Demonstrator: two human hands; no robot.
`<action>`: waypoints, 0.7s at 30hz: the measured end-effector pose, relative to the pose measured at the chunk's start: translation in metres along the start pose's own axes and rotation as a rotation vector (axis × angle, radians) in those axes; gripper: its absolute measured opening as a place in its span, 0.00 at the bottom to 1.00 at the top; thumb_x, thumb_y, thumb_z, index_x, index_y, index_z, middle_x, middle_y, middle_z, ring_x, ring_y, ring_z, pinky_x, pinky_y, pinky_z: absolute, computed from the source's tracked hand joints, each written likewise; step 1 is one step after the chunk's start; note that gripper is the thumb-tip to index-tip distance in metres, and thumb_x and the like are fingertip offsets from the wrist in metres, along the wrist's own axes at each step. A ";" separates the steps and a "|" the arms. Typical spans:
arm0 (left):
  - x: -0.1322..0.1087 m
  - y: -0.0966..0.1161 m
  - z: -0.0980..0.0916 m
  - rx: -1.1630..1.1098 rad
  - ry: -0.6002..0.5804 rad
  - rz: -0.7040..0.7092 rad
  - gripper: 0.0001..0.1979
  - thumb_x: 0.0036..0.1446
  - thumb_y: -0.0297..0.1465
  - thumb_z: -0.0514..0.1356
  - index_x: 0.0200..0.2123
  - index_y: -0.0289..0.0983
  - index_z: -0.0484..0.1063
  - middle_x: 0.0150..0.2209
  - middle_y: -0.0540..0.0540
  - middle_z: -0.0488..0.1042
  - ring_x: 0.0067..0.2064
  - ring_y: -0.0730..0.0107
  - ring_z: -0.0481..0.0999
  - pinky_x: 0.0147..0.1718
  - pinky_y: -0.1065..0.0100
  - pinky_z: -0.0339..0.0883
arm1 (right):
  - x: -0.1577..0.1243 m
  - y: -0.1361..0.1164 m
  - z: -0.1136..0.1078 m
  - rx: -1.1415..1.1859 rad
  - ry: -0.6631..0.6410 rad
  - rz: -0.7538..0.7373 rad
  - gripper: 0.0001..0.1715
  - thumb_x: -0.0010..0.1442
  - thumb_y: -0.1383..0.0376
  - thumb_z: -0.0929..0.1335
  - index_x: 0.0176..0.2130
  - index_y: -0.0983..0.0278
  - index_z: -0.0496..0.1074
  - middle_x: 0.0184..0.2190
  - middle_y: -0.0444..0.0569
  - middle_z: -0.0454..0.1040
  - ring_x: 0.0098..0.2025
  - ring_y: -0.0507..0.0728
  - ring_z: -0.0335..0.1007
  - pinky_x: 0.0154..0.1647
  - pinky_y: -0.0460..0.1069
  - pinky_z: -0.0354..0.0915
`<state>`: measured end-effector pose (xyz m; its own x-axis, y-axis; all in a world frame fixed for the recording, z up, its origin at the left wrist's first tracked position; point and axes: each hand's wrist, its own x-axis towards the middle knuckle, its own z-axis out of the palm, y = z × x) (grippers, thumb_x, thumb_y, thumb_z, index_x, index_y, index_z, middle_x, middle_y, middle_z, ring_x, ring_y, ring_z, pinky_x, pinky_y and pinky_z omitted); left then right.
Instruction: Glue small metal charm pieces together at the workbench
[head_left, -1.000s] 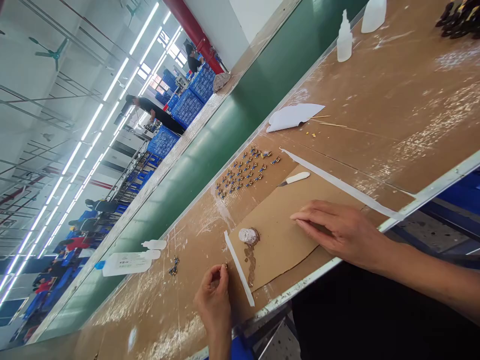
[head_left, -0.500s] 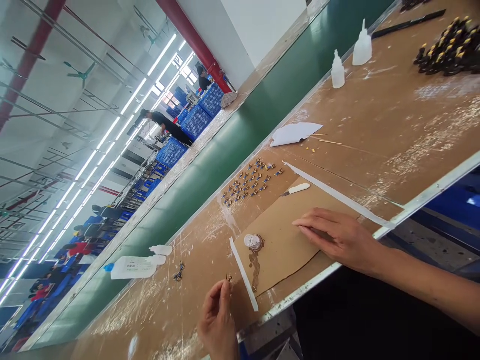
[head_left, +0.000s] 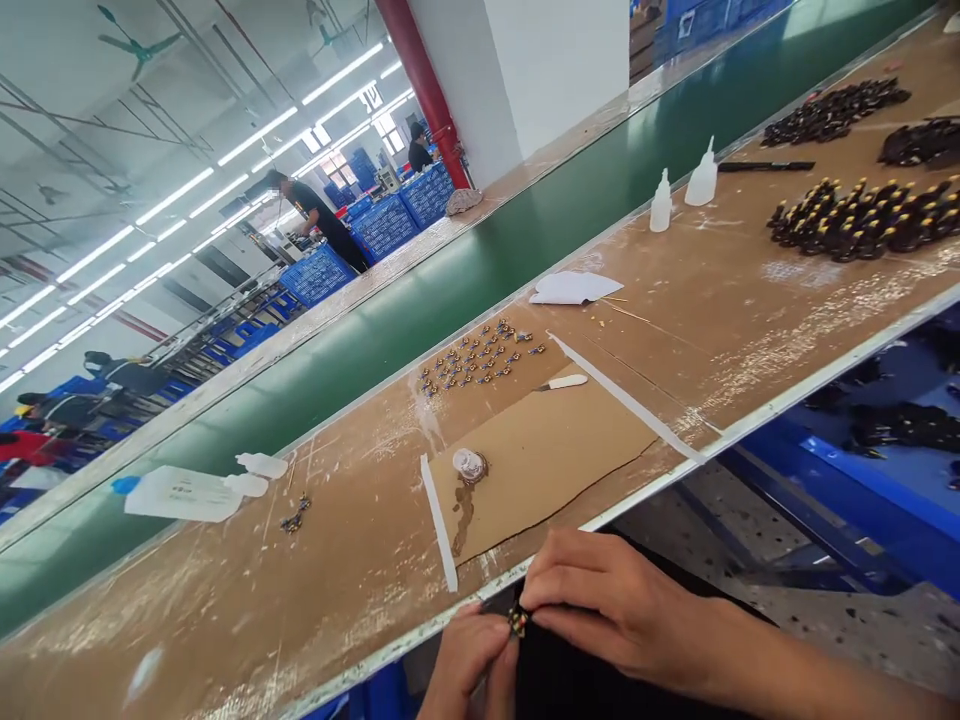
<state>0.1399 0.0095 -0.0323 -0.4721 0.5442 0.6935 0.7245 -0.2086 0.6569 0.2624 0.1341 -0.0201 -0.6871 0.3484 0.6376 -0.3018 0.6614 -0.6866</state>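
Showing a small part (head_left: 517, 622) pinched between two hands below the near edge of the workbench (head_left: 787, 395). The part is gripped from below by the thumb and forefinger of the left hand (head_left: 466, 662). It is met from the other side by the drawn-together fingertips of the right hand (head_left: 619, 608), so both hands are closed on it and neither is nearer. From the left hand the part lies up and to the right, at the fingertips. From the right hand it lies straight off the fingertips, to the left. The part is dark with yellow specks and too small for its long axis to be read with certainty.

Beyond both hands, across the bench edge, a cardboard sheet (head_left: 555, 465) is laid flat, with a white strip (head_left: 439, 525) along its left side and a round cap (head_left: 470, 465) near its far left corner. Farther off, a white-handled knife (head_left: 561, 382) and rows of similar small pieces (head_left: 476, 362) are seen, well apart from either hand.
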 end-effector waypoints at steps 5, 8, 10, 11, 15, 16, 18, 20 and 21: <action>0.005 0.006 -0.001 0.142 -0.067 0.179 0.03 0.55 0.26 0.59 0.32 0.40 0.71 0.25 0.52 0.75 0.27 0.76 0.73 0.38 0.69 0.69 | -0.001 -0.003 -0.005 -0.062 0.005 -0.068 0.06 0.61 0.71 0.63 0.37 0.68 0.70 0.30 0.48 0.71 0.33 0.48 0.65 0.35 0.43 0.63; 0.007 0.012 -0.002 0.211 -0.090 0.249 0.05 0.55 0.24 0.59 0.33 0.39 0.71 0.25 0.51 0.75 0.27 0.75 0.74 0.37 0.66 0.70 | -0.004 -0.002 -0.006 -0.081 0.003 -0.096 0.06 0.60 0.72 0.64 0.37 0.68 0.70 0.29 0.48 0.71 0.32 0.49 0.65 0.34 0.43 0.64; 0.010 0.015 -0.003 0.249 -0.108 0.303 0.06 0.54 0.22 0.58 0.32 0.38 0.70 0.24 0.51 0.75 0.27 0.75 0.75 0.38 0.66 0.70 | -0.007 -0.001 -0.006 -0.077 0.005 -0.108 0.06 0.60 0.72 0.64 0.38 0.68 0.70 0.29 0.48 0.71 0.32 0.48 0.65 0.34 0.43 0.64; 0.012 0.016 -0.004 0.264 -0.134 0.349 0.06 0.54 0.21 0.59 0.32 0.37 0.71 0.24 0.51 0.76 0.26 0.76 0.75 0.38 0.67 0.70 | -0.008 0.000 -0.006 -0.071 0.010 -0.115 0.06 0.60 0.72 0.64 0.38 0.69 0.70 0.29 0.48 0.71 0.32 0.48 0.65 0.34 0.43 0.64; 0.015 0.018 -0.004 0.309 -0.167 0.439 0.05 0.53 0.22 0.60 0.32 0.37 0.70 0.23 0.52 0.76 0.25 0.76 0.74 0.39 0.67 0.69 | -0.008 -0.001 -0.008 -0.074 0.019 -0.154 0.06 0.59 0.73 0.64 0.39 0.68 0.69 0.30 0.48 0.71 0.32 0.48 0.66 0.34 0.43 0.64; 0.015 0.017 -0.003 0.311 -0.143 0.419 0.04 0.54 0.23 0.59 0.31 0.38 0.70 0.22 0.52 0.75 0.25 0.76 0.74 0.39 0.66 0.69 | -0.007 -0.001 -0.010 -0.094 0.009 -0.161 0.07 0.59 0.74 0.64 0.39 0.68 0.69 0.30 0.48 0.71 0.32 0.48 0.66 0.34 0.43 0.64; 0.013 0.017 -0.001 0.302 -0.094 0.366 0.05 0.56 0.23 0.58 0.30 0.38 0.70 0.22 0.52 0.75 0.25 0.76 0.74 0.40 0.65 0.68 | -0.005 -0.003 -0.013 -0.156 -0.017 -0.181 0.07 0.59 0.74 0.64 0.39 0.69 0.69 0.30 0.49 0.72 0.32 0.49 0.65 0.34 0.44 0.65; 0.012 0.017 0.001 0.293 -0.092 0.353 0.05 0.55 0.23 0.58 0.30 0.38 0.70 0.22 0.52 0.75 0.25 0.77 0.74 0.41 0.65 0.67 | -0.003 -0.006 -0.017 -0.227 -0.059 -0.203 0.07 0.59 0.74 0.64 0.39 0.68 0.69 0.29 0.49 0.72 0.32 0.49 0.65 0.35 0.45 0.65; 0.012 0.017 0.002 0.294 -0.091 0.352 0.05 0.56 0.23 0.58 0.30 0.38 0.71 0.22 0.52 0.75 0.25 0.77 0.74 0.41 0.65 0.67 | -0.002 -0.007 -0.019 -0.259 -0.080 -0.208 0.07 0.60 0.74 0.63 0.39 0.68 0.69 0.30 0.49 0.72 0.32 0.49 0.65 0.35 0.45 0.65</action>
<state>0.1470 0.0142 -0.0133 -0.1353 0.5533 0.8219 0.9505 -0.1617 0.2654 0.2780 0.1413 -0.0097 -0.6814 0.1418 0.7181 -0.2704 0.8629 -0.4270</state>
